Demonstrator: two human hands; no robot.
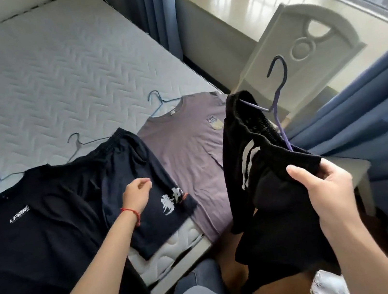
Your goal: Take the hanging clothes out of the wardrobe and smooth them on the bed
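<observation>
The right hand (326, 187) grips a bunched black garment (249, 163) with white stripes on its side and a ribbed elastic waistband, probably shorts or trousers, though the folds hide its shape. It hangs on a purple hanger (279, 97) in the air, near the right edge of the bed (36, 70). Three garments lie flat on the quilted mattress, each on a hanger: a black T-shirt (36, 235) with a small white chest logo at the left, dark shorts (137, 181) with a white print in the middle, and a mauve T-shirt (188, 147) with a small chest badge at the right. The left hand (137, 194) hovers over the dark shorts, fingers loosely curled, holding nothing
</observation>
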